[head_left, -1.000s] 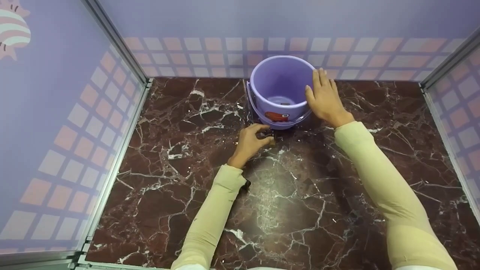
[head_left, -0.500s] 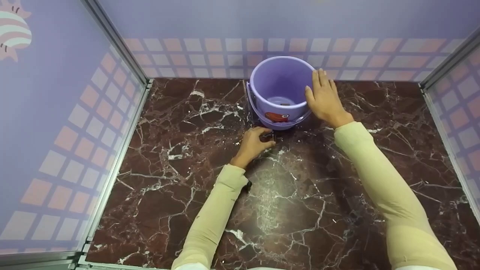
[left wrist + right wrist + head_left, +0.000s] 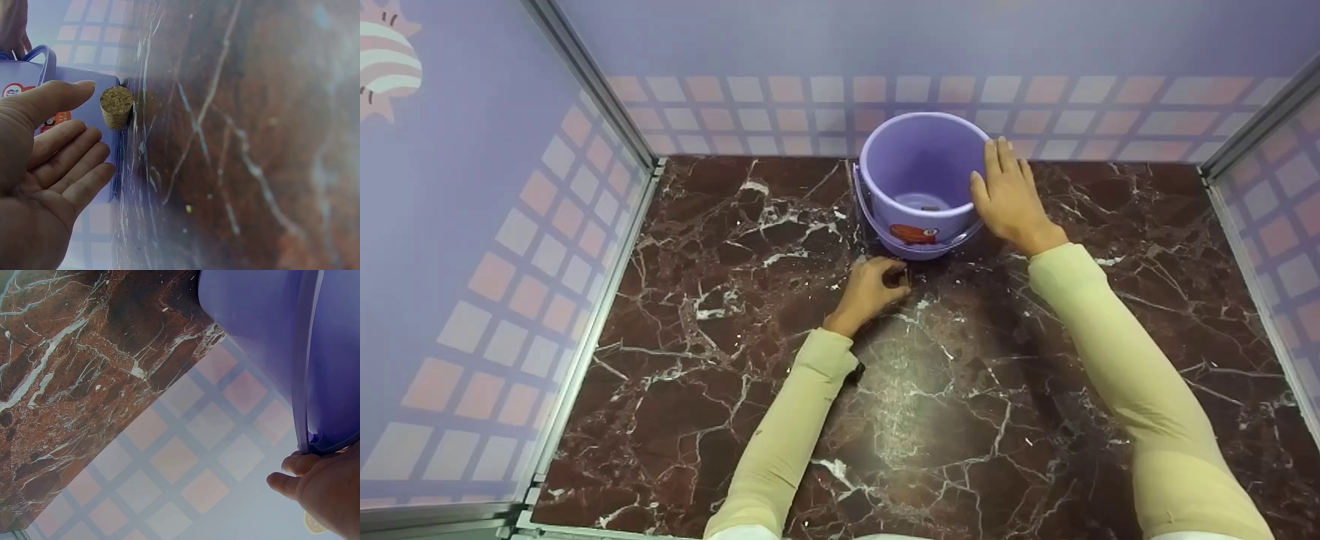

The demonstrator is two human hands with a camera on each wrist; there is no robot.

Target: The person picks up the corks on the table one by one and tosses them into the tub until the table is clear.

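A purple bucket (image 3: 919,231) with a red label stands upright near the back wall, its handle (image 3: 872,217) hanging down the front. My right hand (image 3: 1011,199) rests at the bucket's right rim, fingers straight and thumb at the edge. My left hand (image 3: 871,291) is low over the table, just in front of the bucket. In the left wrist view, a cork stopper (image 3: 116,107) stands upright on the table just past the left thumb tip. The left thumb and fingers (image 3: 84,146) are spread apart, with none curled round the cork. The hand mostly hides the cork in the head view.
The dark red marbled tabletop (image 3: 720,420) has white veins and small pale specks. Purple panels with pink and white squares enclose it at the back (image 3: 765,45), left (image 3: 472,210) and right. Metal rails (image 3: 592,82) run along the corners and edges.
My left hand has shifted slightly to the right and toward me, and its thumb and fingers have drawn a little closer together. The bucket and right hand have stayed put.
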